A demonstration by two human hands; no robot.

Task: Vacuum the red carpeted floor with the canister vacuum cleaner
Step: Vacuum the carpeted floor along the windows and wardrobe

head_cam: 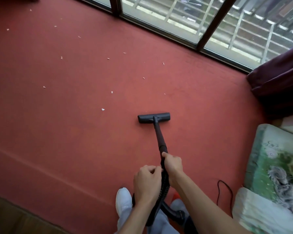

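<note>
Right hand wraps dark wand tube; left hand curled by ribbed black hose — hold unclear. Keep black floor head flat, steer toward white scraps.

Right hand farther out, fist closed round wand; left hand just nearer, fingers curled (grip unclear); both forearms extended.

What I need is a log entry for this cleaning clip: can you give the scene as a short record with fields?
tool: floor head flat on carpet
right hand: grips wand
left hand: curled beside hose; grip unclear
debris: white scraps ahead and left of floor head
surroundings: window ahead, cushion at right
</note>
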